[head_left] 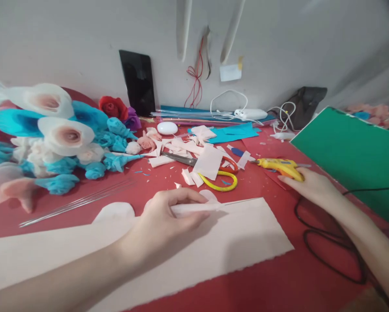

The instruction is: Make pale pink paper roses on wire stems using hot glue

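My left hand (168, 216) pinches a rolled piece of white crepe paper (194, 209). A thin wire (240, 201) sticks out from the roll toward the right. Beneath this hand lies a long pale pink crepe paper strip (246, 242). A rounded white paper piece (114, 212) rests at the strip's far edge. Over at the right, my right hand (306, 184) is wrapped round a yellow glue gun (279, 165), its nozzle pointing left. Scissors (222, 188) with yellow and red handles lie beyond my left hand, partly covered by a paper scrap (209, 162).
Paper flowers (67, 136) crowd the left side, with loose wires (73, 203) in front. A black phone (137, 82) leans on the wall. A green board (350, 160) stands at the right. The black cord (331, 268) loops below my right arm. Blue paper (233, 133) lies behind the scraps.
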Demonstrator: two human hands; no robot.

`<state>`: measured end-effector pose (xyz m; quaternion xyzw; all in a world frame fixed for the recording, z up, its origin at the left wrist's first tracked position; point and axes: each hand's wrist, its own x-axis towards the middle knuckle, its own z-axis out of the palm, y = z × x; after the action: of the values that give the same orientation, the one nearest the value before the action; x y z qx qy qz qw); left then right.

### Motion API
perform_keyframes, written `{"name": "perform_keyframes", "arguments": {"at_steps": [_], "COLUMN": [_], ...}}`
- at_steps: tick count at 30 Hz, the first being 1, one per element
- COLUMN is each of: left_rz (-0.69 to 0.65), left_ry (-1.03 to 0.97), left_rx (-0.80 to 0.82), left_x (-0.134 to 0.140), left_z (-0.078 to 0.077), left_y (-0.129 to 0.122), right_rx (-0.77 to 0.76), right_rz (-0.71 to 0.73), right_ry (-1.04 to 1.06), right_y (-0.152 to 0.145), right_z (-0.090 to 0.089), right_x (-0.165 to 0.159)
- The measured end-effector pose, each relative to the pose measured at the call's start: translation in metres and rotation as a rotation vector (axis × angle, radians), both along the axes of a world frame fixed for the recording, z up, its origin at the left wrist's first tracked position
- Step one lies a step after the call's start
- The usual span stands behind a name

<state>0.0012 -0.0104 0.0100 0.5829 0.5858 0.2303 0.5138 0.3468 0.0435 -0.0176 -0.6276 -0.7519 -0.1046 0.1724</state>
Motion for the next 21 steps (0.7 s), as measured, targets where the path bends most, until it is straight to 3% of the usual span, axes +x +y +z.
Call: {"name": "perform_keyframes", "arguments": {"at_steps": [2, 5, 7, 9, 11, 14, 21], "left_rz": [-0.002, 0.003, 0.001, -0.011, -0.029, -0.056, -0.046], "left_ry": [0.000, -0.002, -0.021, -0.040, -0.060, -0.092, -0.121], "left_rx": [-0.005, -0.026, -0.036, -0.025, 0.024, 0.064, 0.052], "left_x": [0.000, 0.000, 0.000, -0.001, -0.001, -0.001, 0.000], "left_z": [0.002, 0.003, 0.002, 0.001, -0.001, -0.002, -0.004], "left_y": [-0.001, -0.002, -0.002, -0.003, -0.003, -0.002, -0.001], "right_rx": [0.008, 0.120, 0.134, 0.052, -0.094, -0.178, -0.341], "right_rz": [-0.039, -0.082, 0.021, 0.214, 0.469, 0.673, 0.735], "right_ry": [-0.023, -0.014, 0.031, 0.060, 0.087, 0.044, 0.119], "right_y": [0.000, -0.009, -0.021, -0.035, -0.046, -0.049, -0.037], "right_z": [0.005, 0.026, 0.041, 0.051, 0.052, 0.044, 0.035], "right_x": [-0.002, -0.024, -0.049, -0.079, -0.106, -0.134, -0.153]}}
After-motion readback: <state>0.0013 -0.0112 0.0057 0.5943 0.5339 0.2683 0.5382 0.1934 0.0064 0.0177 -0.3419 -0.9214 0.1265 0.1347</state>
